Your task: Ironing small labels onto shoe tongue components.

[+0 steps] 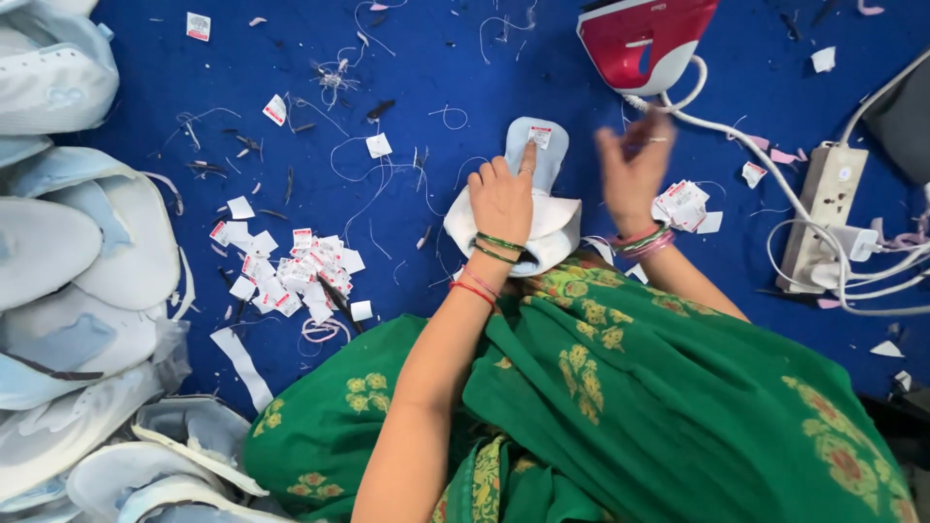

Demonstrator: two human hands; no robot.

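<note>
Here the step in hand looks to be the fixing of a small label onto a shoe piece; the left hand lies on a pale blue and white shoe upper, its index finger stretched out and pressing a small white label with a red mark against the narrow blue tongue end, the other fingers loosely curled and grasping nothing; the right hand is lifted just beside it, somewhat blurred, fingers spread and released, holding nothing that can be made out; the shoe upper rests directly in front of the person, touching the edge of the green patterned garment; by my judgement the next move calls for keeping the label square on the tongue under the fingertip while heat or pressure is brought to it, since a red and white iron stands near, beyond the right hand, its white cord running to a power strip at the right; a small stack of labels lies just beside the right wrist, and a larger scattered heap of labels lies to the left; the surface is a blue cloth-covered floor or tabletop, which of the two I cannot tell, strewn with thread ends and paper scraps; a pile of like shoe uppers fills the left edge; nothing more of the room shows
</note>
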